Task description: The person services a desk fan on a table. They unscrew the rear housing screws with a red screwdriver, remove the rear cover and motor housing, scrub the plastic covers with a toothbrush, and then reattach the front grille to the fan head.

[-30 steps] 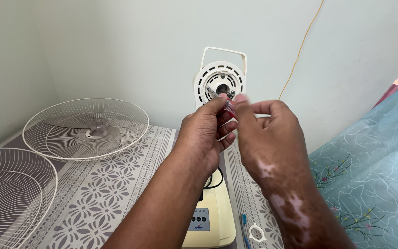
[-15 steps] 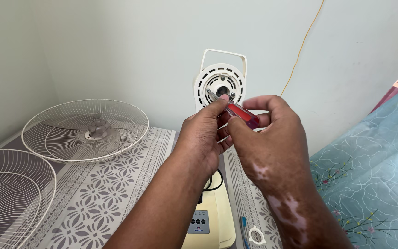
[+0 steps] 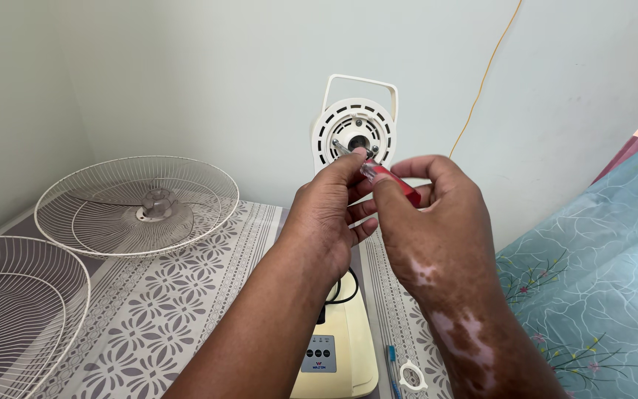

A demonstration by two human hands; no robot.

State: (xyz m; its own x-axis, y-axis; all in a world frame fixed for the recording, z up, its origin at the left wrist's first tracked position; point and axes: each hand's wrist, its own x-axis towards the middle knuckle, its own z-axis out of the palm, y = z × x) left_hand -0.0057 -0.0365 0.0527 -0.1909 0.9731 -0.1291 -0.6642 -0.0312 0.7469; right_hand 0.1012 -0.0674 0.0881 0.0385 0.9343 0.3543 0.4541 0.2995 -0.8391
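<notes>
Head view: both hands meet in front of the fan motor [image 3: 356, 137], a white round housing with a carry handle, standing upright on its cream base [image 3: 337, 347]. The right hand [image 3: 437, 222] has its fingers closed round a red-handled screwdriver [image 3: 393, 183], whose tip points up and left at the motor's hub. The left hand [image 3: 326, 214] has its fingers pinched narrow at the tip, just beside the shaft; whether they hold a screw or only steady the blade is hidden.

Two wire grilles lie on the patterned tabletop [image 3: 186, 295], one [image 3: 138, 203] near the wall and one [image 3: 9, 310] at the left edge, both well apart from the hands. A white ring nut [image 3: 410, 377] and a blue pen [image 3: 393, 366] lie by the base.

Risks, as I judge them: the tip could slip off the hub and jab the left fingertips, since they sit so close. A small part let go there could drop behind the base. Pushing hard could rock the fan.
</notes>
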